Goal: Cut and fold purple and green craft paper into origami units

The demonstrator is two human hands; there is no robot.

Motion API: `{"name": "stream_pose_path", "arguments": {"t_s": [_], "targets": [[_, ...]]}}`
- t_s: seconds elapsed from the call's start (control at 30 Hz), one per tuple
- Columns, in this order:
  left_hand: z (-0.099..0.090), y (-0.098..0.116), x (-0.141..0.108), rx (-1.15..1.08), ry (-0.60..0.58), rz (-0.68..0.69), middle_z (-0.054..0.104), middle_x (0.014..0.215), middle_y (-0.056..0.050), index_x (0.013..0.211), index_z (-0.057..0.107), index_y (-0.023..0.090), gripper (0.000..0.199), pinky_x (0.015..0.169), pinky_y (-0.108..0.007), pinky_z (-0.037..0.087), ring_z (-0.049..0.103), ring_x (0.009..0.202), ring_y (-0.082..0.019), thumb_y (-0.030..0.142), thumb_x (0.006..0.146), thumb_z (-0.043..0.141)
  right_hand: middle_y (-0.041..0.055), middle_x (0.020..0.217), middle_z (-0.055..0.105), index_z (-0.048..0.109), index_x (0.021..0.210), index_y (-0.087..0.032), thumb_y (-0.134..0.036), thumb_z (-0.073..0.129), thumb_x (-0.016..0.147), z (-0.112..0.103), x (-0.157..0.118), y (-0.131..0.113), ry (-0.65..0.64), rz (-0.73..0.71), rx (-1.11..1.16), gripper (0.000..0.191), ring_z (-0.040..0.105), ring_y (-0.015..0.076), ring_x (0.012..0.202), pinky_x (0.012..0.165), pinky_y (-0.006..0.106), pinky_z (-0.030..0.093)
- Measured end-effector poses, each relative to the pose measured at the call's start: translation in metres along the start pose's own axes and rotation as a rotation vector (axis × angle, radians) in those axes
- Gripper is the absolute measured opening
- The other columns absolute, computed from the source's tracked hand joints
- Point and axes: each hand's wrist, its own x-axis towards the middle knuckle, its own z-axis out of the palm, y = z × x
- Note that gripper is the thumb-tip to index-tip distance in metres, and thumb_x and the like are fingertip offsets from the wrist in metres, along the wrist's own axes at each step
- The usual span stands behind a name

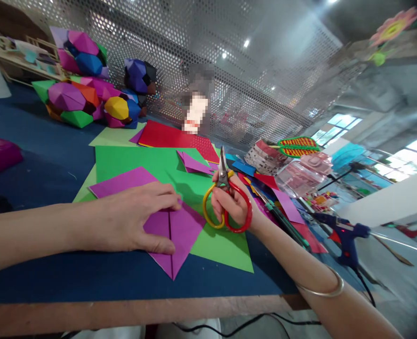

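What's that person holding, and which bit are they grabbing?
The right hand holds scissors by their red and yellow handles; the left hand rests on folded purple paper.

**Left hand (131, 216) on folded purple paper (189, 222), scissors (223, 176) in the right hand (235, 205)**

Near the front edge of the blue worktop (70, 285), the left hand lies palm down across the purple paper, its thumb beside a dark seam that runs toward that edge. The right hand grips the scissors by their red and yellow handles, blades together, tips toward the far edge. A bracelet (341, 286) circles the right forearm. Under the purple paper lie a green sheet (131, 157) and a lighter green sheet (226, 256); red paper (173, 136) lies beyond them. Many-coloured paper balls (67, 96) cluster toward the far left corner. A blue glue gun (349, 235) is over by the right edge, and a perforated screen (236, 37) rises behind the far edge.
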Motion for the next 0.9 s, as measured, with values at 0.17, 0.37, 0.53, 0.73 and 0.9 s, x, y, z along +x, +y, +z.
{"name": "stream_pose_path", "arguments": {"t_s": [0.17, 0.37, 0.53, 0.73, 0.9], "targets": [[0.001, 0.0, 0.0, -0.009, 0.026, 0.015, 0.058, 0.137, -0.009, 0.129, 0.06, 0.025, 0.061, 0.098, -0.039, 0.049, 0.054, 0.127, -0.032, 0.065, 0.083, 0.067, -0.0116, 0.053, 0.051, 0.042, 0.107, -0.024, -0.032, 0.055, 0.097, 0.0, 0.0, -0.005, 0.122, -0.002, -0.036, 0.018, 0.05, 0.0098, 0.038, 0.039, 0.02, 0.04], [-0.002, 0.005, 0.001, -0.001, 0.007, 0.009, 0.059, 0.133, -0.01, 0.124, 0.061, 0.022, 0.057, 0.099, -0.039, 0.047, 0.057, 0.123, -0.03, 0.059, 0.083, 0.07, -0.0108, 0.055, 0.055, 0.042, 0.107, -0.025, -0.03, 0.054, 0.099, 0.027, -0.01, -0.022, 0.177, -0.047, 0.058, 0.015, 0.054, 0.0093, 0.039, 0.04, 0.019, 0.043], [-0.004, 0.007, 0.0, -0.066, 0.017, 0.035, 0.062, 0.126, -0.007, 0.118, 0.063, 0.022, 0.032, 0.1, -0.036, 0.046, 0.058, 0.118, -0.026, 0.042, 0.094, 0.063, -0.011, 0.057, 0.057, 0.041, 0.109, -0.026, -0.025, 0.054, 0.1, 0.04, -0.017, -0.022, 0.01, 0.008, 0.136, 0.016, 0.056, 0.0074, 0.042, 0.044, 0.016, 0.046], [-0.002, 0.009, 0.002, -0.062, 0.062, 0.054, 0.065, 0.114, -0.007, 0.112, 0.063, 0.022, 0.021, 0.094, -0.033, 0.049, 0.061, 0.111, -0.025, 0.023, 0.091, 0.062, -0.0119, 0.055, 0.056, 0.039, 0.108, -0.026, -0.023, 0.051, 0.101, 0.055, -0.022, -0.028, -0.075, 0.016, 0.233, 0.014, 0.053, 0.0051, 0.043, 0.045, 0.014, 0.043], [-0.003, 0.013, 0.003, -0.108, 0.078, 0.063, 0.065, 0.106, -0.004, 0.105, 0.064, 0.024, 0.014, 0.089, -0.031, 0.05, 0.063, 0.102, -0.023, 0.025, 0.091, 0.06, -0.0108, 0.056, 0.053, 0.039, 0.107, -0.026, -0.033, 0.054, 0.1, 0.074, -0.027, -0.038, -0.201, 0.046, 0.29, 0.018, 0.049, 0.0067, 0.043, 0.044, 0.017, 0.041]]}}
